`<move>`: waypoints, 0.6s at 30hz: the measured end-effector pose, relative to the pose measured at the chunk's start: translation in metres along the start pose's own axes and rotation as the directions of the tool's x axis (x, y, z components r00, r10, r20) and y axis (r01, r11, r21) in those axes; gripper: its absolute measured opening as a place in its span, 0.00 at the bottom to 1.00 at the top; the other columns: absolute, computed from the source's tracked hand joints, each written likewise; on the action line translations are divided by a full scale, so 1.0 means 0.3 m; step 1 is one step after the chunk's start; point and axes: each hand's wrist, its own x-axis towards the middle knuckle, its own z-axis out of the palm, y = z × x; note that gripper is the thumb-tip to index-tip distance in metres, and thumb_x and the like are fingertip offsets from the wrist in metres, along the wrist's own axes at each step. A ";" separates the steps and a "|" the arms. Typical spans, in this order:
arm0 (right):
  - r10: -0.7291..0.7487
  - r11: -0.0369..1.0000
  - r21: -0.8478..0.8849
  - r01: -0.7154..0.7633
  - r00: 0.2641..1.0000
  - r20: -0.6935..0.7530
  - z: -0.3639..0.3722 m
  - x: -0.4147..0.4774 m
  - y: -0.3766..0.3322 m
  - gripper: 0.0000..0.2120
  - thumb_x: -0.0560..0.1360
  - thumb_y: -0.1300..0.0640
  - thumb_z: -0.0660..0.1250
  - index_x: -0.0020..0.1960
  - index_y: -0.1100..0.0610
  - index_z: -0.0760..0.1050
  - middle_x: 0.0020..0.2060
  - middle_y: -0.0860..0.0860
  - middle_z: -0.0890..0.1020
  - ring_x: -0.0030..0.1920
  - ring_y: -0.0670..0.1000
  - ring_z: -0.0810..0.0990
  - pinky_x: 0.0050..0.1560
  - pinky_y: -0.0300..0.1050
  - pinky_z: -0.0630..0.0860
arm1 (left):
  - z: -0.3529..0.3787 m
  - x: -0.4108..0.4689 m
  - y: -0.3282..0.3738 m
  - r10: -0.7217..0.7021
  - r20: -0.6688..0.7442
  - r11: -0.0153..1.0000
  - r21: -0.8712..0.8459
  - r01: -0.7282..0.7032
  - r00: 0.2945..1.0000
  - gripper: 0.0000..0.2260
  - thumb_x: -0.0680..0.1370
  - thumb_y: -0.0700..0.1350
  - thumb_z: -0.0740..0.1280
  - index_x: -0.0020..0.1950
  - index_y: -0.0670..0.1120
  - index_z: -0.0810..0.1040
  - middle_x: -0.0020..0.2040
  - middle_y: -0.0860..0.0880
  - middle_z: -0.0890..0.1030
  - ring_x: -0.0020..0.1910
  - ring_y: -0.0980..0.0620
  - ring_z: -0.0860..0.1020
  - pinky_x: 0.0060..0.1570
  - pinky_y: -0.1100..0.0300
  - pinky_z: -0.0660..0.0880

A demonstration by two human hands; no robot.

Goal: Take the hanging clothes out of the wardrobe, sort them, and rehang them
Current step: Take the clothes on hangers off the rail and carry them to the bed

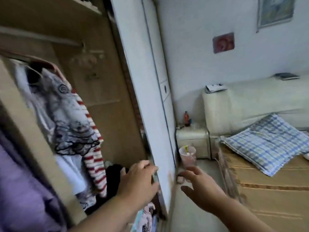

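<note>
Hanging in a tight bunch in the left part of the wardrobe [103, 91], the clothes [66, 114] run top to bottom: long axis vertical, hanger tops up toward the rail [41, 36], hems down. At the front is a grey-white printed piece, w/ a red-and-white striped garment [95, 166] touching it on the right. White items sit further left, and a purple garment [18, 181] fills the near-left corner of the view. A dark heap [115, 171] lies at the wardrobe bottom, just below the stripes. Neither hand touches the bunch, so I'd judge the taking-out not yet begun.

The left hand [140, 180] is low and to the right of the bunch, fingers curled over the edge of the white sliding door [142, 81], gripping it as far as the blur allows. From that hand the clothes lie up and to the left, and deeper in.

The right hand [200, 190] is spread wide and holds nothing. It's in the air on the room side of the door; can't tell if it touches the panel. The door stands btwn it and the clothes, so the left hand is plainly nearer. The next reach prob. has to go up-left to the hanger tops, not the hems, since the pieces hang lengthwise.
</note>
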 end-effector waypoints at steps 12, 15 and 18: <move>-0.424 0.872 0.165 0.462 0.879 -0.218 -0.171 0.539 -0.710 0.24 0.73 0.43 0.66 0.68 0.41 0.67 0.63 0.42 0.70 0.59 0.45 0.75 0.58 0.36 0.70 | -0.685 -0.010 -0.343 0.090 -0.605 0.903 0.384 0.191 0.792 0.15 0.66 0.57 0.65 0.50 0.57 0.81 0.60 0.52 0.79 0.68 0.46 0.69 0.68 0.40 0.60; -0.462 0.809 0.235 0.539 0.830 -0.312 -0.259 0.662 -0.821 0.23 0.73 0.44 0.67 0.67 0.43 0.69 0.60 0.44 0.73 0.56 0.44 0.75 0.53 0.33 0.68 | -0.799 0.011 -0.360 0.107 -0.663 0.867 0.427 0.257 0.741 0.15 0.65 0.55 0.67 0.50 0.56 0.82 0.63 0.49 0.77 0.70 0.43 0.67 0.69 0.45 0.55; -0.510 0.747 0.268 0.608 0.784 -0.354 -0.322 0.788 -0.913 0.22 0.73 0.43 0.67 0.66 0.44 0.70 0.56 0.46 0.76 0.52 0.46 0.76 0.51 0.37 0.71 | -0.889 0.039 -0.372 0.097 -0.718 0.827 0.443 0.345 0.690 0.15 0.68 0.56 0.65 0.54 0.56 0.80 0.71 0.48 0.69 0.75 0.45 0.57 0.70 0.48 0.47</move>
